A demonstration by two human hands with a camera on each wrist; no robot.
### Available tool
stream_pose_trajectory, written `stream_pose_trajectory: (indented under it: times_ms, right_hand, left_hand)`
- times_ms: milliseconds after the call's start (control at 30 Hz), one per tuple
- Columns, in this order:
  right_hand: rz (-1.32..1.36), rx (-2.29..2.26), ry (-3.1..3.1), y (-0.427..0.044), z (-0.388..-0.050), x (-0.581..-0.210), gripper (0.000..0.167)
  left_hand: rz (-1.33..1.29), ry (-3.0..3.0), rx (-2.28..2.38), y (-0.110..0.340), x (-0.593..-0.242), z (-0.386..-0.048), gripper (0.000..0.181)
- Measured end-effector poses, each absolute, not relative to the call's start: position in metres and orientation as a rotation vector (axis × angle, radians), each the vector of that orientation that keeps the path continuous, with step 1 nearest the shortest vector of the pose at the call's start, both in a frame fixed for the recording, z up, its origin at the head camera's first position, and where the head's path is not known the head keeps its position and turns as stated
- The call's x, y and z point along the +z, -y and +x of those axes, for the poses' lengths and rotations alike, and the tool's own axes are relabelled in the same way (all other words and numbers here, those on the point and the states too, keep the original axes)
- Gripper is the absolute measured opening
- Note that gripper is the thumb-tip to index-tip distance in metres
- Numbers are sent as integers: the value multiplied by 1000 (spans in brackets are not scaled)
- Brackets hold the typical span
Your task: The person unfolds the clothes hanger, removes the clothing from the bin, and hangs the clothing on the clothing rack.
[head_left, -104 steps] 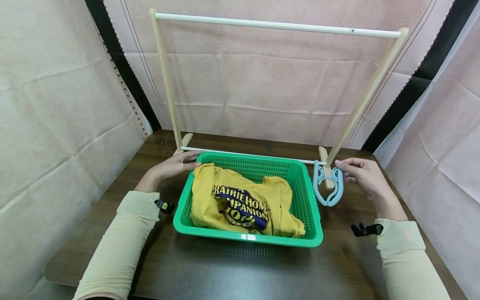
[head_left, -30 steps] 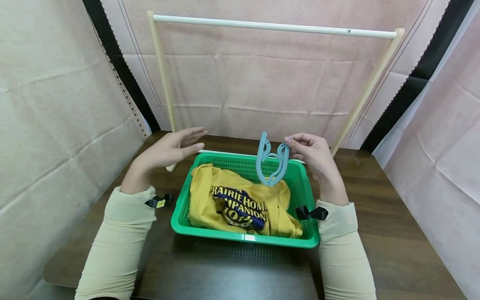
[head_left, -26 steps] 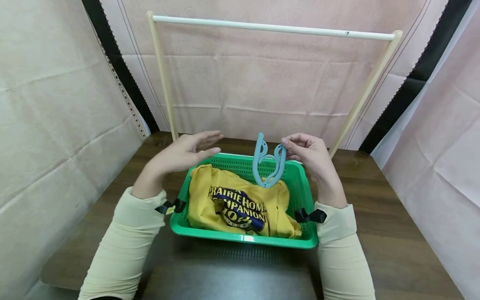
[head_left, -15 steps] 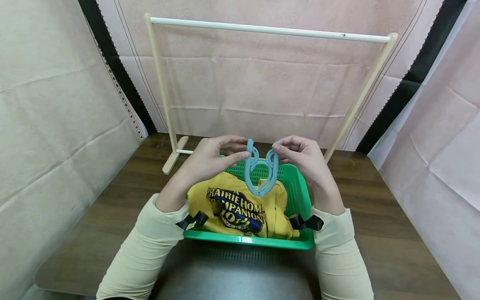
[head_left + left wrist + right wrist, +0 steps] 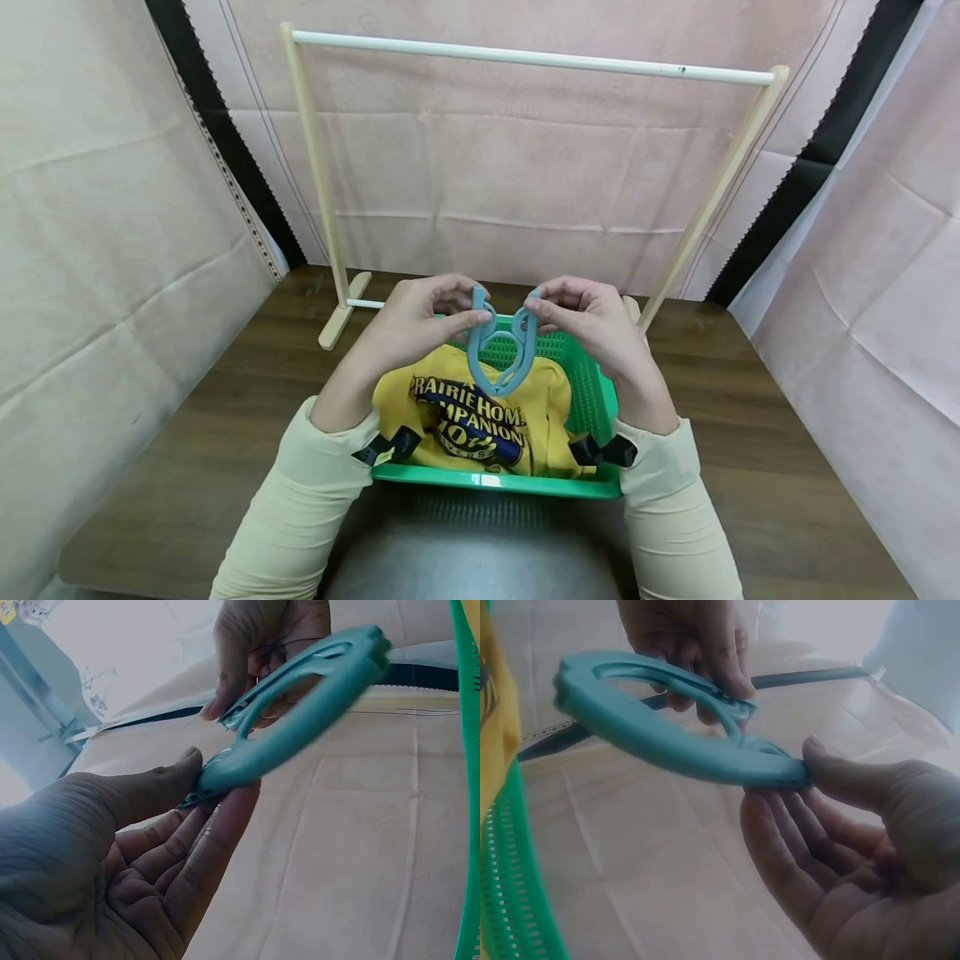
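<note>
A light blue folding clothes hanger, folded into a U shape, is held up over the basket in the head view. My left hand pinches the end of its left arm between thumb and fingers. On the other side, my right hand pinches the end of its right arm. Both wrist views show the hanger gripped at its two ends. Below it, a yellow garment with dark blue lettering lies bunched in the green basket. My hands and wrists hide parts of the basket.
Behind the basket stands a rack with a white top bar and pale wooden posts. Its foot rests on the dark wooden table. Fabric walls enclose the table at the back and sides.
My right hand has brought the hanger from beside the rack's right foot to over the basket. My left hand has left the basket rim and taken hold of the hanger's other end.
</note>
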State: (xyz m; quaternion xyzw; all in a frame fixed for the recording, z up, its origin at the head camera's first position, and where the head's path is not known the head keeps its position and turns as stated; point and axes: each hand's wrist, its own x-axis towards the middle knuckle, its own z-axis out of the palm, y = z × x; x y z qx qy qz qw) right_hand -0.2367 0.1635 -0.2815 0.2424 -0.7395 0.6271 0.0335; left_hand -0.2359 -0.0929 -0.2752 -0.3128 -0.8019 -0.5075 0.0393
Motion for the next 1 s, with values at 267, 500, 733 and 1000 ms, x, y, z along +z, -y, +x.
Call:
stream_pose_trajectory:
  times_ms: [267, 500, 733, 1000]
  right_hand:
    - [844, 1901, 2355, -162, -238, -283, 21]
    - [890, 1865, 2366, -164, -238, -283, 21]
    - [920, 1884, 2298, -167, -238, -283, 18]
    - [880, 1869, 2310, -169, -236, -280, 19]
  left_hand:
    - [-991, 2437, -1544, 98, -278, -234, 15]
    - [-990, 2443, -1518, 100, -278, -235, 14]
    - [-1003, 2411, -1599, 103, -277, -235, 17]
    - [-990, 2400, -1628, 106, -276, -233, 17]
